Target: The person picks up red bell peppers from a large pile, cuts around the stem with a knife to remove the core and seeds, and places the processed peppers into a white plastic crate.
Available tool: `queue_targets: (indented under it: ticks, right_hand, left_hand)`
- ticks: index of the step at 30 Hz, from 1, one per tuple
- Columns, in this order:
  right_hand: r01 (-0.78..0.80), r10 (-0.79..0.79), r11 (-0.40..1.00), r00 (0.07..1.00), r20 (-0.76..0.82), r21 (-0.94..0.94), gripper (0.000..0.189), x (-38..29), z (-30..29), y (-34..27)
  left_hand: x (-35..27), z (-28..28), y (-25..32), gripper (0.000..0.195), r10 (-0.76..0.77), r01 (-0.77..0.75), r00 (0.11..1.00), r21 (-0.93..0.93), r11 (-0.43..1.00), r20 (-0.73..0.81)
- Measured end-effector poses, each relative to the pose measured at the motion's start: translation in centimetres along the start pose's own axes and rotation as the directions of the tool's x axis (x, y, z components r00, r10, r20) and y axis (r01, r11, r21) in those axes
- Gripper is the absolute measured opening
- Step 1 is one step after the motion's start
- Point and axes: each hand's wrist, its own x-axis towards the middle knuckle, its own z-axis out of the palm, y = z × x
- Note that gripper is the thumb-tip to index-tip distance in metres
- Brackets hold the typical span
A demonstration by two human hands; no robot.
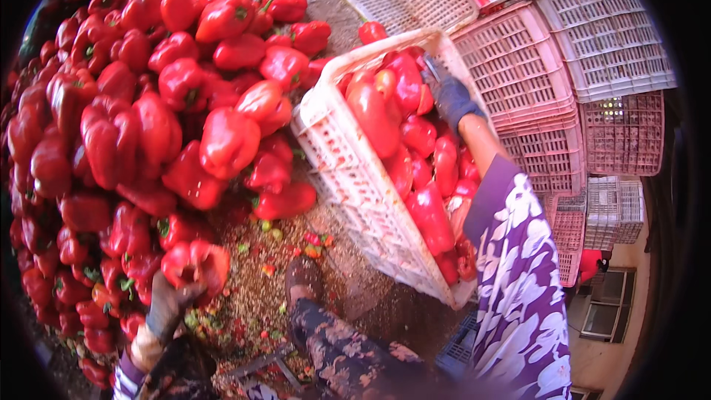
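Low at the left, my left hand point(173, 301) in a soiled grey glove grips a red bell pepper point(195, 268). That pepper has an opening cut in it, and its hollow inside shows. My right hand point(454, 95), in a dark blue glove, reaches into the far end of a white plastic crate point(369, 208) and holds a small metal tool point(434, 69), perhaps a knife; its tip is hard to make out. Under and beside that hand, red peppers point(430, 216) fill much of the crate, some of them cut open. The crate sits tilted beside my legs.
A large heap of whole red peppers point(183, 83) rises on the left. Seeds and pepper scraps point(255, 272) litter the floor around my shoe point(304, 278). Stacked pink crates point(516, 61) and white crates point(608, 33) line the right. A blue crate point(458, 344) stands low behind my right sleeve.
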Motion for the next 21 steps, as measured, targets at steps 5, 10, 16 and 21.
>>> queue_targets:
  ticks: [5,10,16,21]
  right_hand:
    - [0.158,-0.104,0.973,0.951,-0.291,0.168,0.034,-5.2,-7.4,-7.4]
    - [-0.365,-0.272,0.283,0.856,0.44,0.887,0.052,-14.1,-6.1,-25.4]
    - [-0.276,-0.153,0.381,0.922,0.355,0.882,0.043,-20.7,-0.7,-28.0]
    - [-0.478,0.258,0.489,0.878,0.402,0.73,0.045,-19.2,-6.7,-21.2]
  left_hand:
    - [2.0,2.7,3.4,0.032,-0.034,0.007,0.987,0.168,0.986,0.157]
    - [-0.1,4.8,6.5,0.043,0.121,-0.123,0.975,0.001,0.992,0.185]
    - [-0.1,7.5,4.9,0.055,0.125,-0.138,0.896,0.001,0.99,0.427]
    - [-0.6,6.0,3.3,0.084,0.051,-0.171,0.876,0.21,0.963,0.48]
